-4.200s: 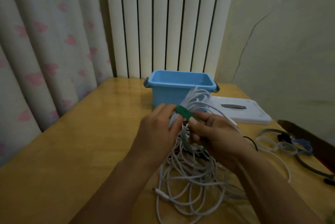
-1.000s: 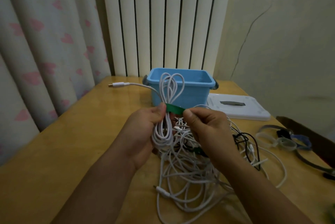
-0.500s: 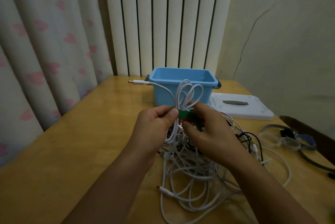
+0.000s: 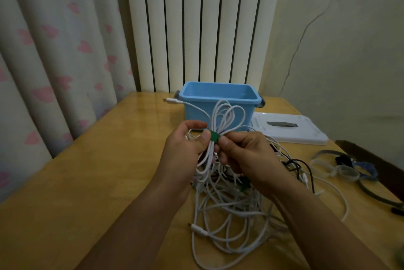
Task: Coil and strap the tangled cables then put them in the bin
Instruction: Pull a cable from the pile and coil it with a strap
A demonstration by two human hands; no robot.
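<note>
- The left hand (image 4: pixel 188 145) pinches the green strap (image 4: pixel 213 136) at the waist of the coiled white cable (image 4: pixel 225 116); the right hand (image 4: pixel 244 154) pinches the strap's other side.
- Coil loops fan above both hands; one plug end trails left.
- To finish well, I judge: pull the strap snug, press its end flat, keep loops gathered.
- The blue bin (image 4: pixel 218 95) stands just beyond the hands; the tangled cables (image 4: pixel 229 204) lie on the desk (image 4: pixel 87 182) beneath them.

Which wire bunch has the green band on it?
The white coil held up in both hands, in front of the blue bin. The green strap cinches its middle; the tangled pile on the table is loose.
</note>
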